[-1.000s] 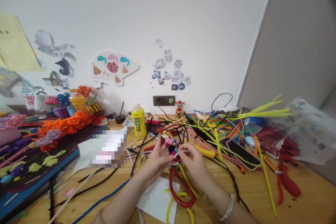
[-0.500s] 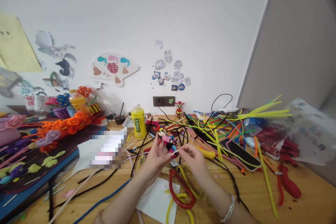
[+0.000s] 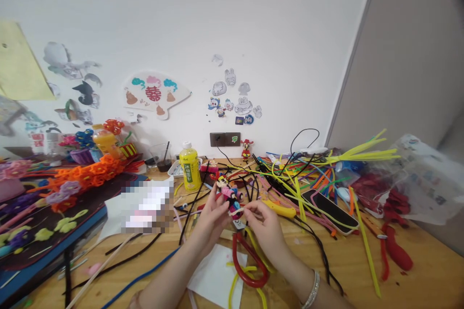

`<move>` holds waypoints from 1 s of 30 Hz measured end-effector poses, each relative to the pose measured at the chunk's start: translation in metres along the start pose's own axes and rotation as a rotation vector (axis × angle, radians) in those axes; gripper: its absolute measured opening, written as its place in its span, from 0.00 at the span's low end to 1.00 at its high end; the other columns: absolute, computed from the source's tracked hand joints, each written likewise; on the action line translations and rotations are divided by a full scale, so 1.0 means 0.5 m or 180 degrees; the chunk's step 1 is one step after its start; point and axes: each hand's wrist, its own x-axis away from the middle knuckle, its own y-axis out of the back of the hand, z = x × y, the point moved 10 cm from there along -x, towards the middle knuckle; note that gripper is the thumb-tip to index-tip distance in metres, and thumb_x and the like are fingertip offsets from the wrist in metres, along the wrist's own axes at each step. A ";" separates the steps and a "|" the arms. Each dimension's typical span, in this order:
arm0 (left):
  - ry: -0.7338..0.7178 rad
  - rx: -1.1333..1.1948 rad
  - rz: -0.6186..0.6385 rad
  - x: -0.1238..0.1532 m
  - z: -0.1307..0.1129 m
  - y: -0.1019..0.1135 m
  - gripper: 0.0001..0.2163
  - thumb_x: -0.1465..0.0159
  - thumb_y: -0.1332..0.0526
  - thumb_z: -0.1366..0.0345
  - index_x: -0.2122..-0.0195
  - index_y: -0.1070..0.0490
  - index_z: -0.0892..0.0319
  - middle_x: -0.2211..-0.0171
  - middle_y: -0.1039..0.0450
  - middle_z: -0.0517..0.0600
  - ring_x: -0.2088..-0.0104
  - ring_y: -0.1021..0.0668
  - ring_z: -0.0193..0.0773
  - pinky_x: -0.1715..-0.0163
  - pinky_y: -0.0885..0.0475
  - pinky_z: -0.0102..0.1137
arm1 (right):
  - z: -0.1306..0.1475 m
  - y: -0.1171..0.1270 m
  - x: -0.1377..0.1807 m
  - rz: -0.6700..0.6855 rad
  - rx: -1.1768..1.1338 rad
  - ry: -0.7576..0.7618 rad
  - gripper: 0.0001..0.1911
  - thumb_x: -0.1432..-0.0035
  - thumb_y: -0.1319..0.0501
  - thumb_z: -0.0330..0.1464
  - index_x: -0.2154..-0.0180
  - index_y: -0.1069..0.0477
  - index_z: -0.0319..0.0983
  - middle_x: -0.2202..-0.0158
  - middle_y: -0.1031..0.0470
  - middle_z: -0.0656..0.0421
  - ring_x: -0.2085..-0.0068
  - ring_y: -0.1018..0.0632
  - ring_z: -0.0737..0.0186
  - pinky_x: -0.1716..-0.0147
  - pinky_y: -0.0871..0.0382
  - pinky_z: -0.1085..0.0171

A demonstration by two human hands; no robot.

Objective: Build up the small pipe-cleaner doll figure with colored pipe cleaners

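Note:
My left hand [image 3: 213,215] grips a small doll made of fuzzy pipe cleaners [image 3: 230,192], with a pink, black and blue body and a red and yellow top. At the doll's lower end, my right hand [image 3: 264,222] pinches the end of a short white strip [image 3: 237,212] that lies across it; the strip's exact kind is too small to tell. Just below, red-handled scissors [image 3: 237,256] rest on the table with the handles towards me. Under and beside them are a white sheet of paper [image 3: 213,273] and bent yellow pipe cleaners [image 3: 232,292].
A yellow-green drink bottle [image 3: 190,169] stands behind my left hand. Heaps of coloured pipe cleaners [image 3: 290,181], a dark phone-like slab [image 3: 329,210] and a yellow-handled tool [image 3: 279,208] lie to the right. Orange fuzzy flowers [image 3: 85,176] cover the left side. A red-hatted figure [image 3: 246,150] stands by the wall.
My hands, the doll and the white strip have shifted very slightly, with the strip now lying more across the doll's lower end. The whole view has drifted a little.

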 end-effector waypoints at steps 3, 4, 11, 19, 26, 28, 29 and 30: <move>0.0008 -0.0109 -0.0109 -0.002 0.003 0.009 0.32 0.45 0.37 0.69 0.41 0.50 0.46 0.53 0.31 0.53 0.57 0.25 0.43 0.63 0.29 0.33 | 0.008 -0.006 0.004 0.0083 0.0238 0.0169 0.05 0.46 0.45 0.31 0.71 0.32 0.39 0.72 0.28 0.59 0.68 0.26 0.63 0.68 0.32 0.66; 0.0008 -0.0154 -0.0130 -0.002 0.004 0.010 0.33 0.46 0.37 0.69 0.41 0.50 0.47 0.53 0.31 0.53 0.57 0.25 0.43 0.65 0.29 0.32 | 0.012 -0.008 0.005 0.0107 0.0335 0.0220 0.05 0.46 0.45 0.31 0.71 0.32 0.39 0.72 0.28 0.59 0.68 0.26 0.63 0.68 0.32 0.66; 0.0038 -0.0349 -0.0115 0.000 0.007 0.009 0.36 0.46 0.37 0.70 0.40 0.55 0.47 0.50 0.33 0.55 0.56 0.25 0.44 0.67 0.29 0.31 | 0.023 -0.013 0.007 0.0167 0.0690 0.0472 0.05 0.46 0.45 0.30 0.71 0.31 0.39 0.71 0.28 0.58 0.67 0.27 0.63 0.68 0.32 0.67; 0.0048 -0.0340 -0.0173 0.003 0.003 0.005 0.34 0.47 0.37 0.72 0.42 0.51 0.48 0.51 0.32 0.54 0.61 0.24 0.42 0.70 0.29 0.30 | 0.011 -0.006 0.007 0.0083 0.0020 0.0066 0.07 0.45 0.45 0.35 0.70 0.34 0.39 0.73 0.30 0.60 0.70 0.28 0.64 0.70 0.32 0.68; -0.0081 0.0151 0.0149 -0.008 -0.008 -0.001 0.27 0.50 0.44 0.78 0.49 0.40 0.52 0.54 0.32 0.53 0.63 0.25 0.41 0.63 0.29 0.39 | -0.004 0.114 -0.023 -0.1044 0.0017 -0.0115 0.10 0.46 0.45 0.40 0.69 0.34 0.39 0.76 0.33 0.61 0.73 0.30 0.63 0.73 0.36 0.65; -0.0091 0.0250 0.0250 -0.008 -0.010 -0.005 0.27 0.51 0.46 0.79 0.50 0.40 0.53 0.54 0.31 0.52 0.63 0.26 0.40 0.62 0.30 0.40 | -0.007 0.148 -0.034 -0.1222 0.0389 -0.0018 0.10 0.46 0.45 0.39 0.68 0.33 0.39 0.72 0.31 0.58 0.68 0.29 0.60 0.68 0.35 0.62; -0.0096 0.0290 0.0290 -0.008 -0.011 -0.007 0.27 0.51 0.46 0.79 0.50 0.39 0.53 0.54 0.31 0.52 0.63 0.26 0.40 0.61 0.30 0.41 | -0.004 0.155 -0.040 -0.1213 0.0681 0.0079 0.09 0.47 0.45 0.37 0.68 0.31 0.39 0.70 0.30 0.57 0.66 0.29 0.58 0.65 0.36 0.60; -0.0108 0.0320 0.0313 -0.007 -0.011 -0.008 0.27 0.51 0.47 0.79 0.50 0.40 0.53 0.54 0.31 0.52 0.64 0.26 0.39 0.61 0.31 0.41 | 0.000 0.157 -0.044 -0.1174 0.1028 0.0203 0.08 0.48 0.44 0.36 0.69 0.30 0.40 0.68 0.30 0.56 0.63 0.30 0.56 0.62 0.37 0.58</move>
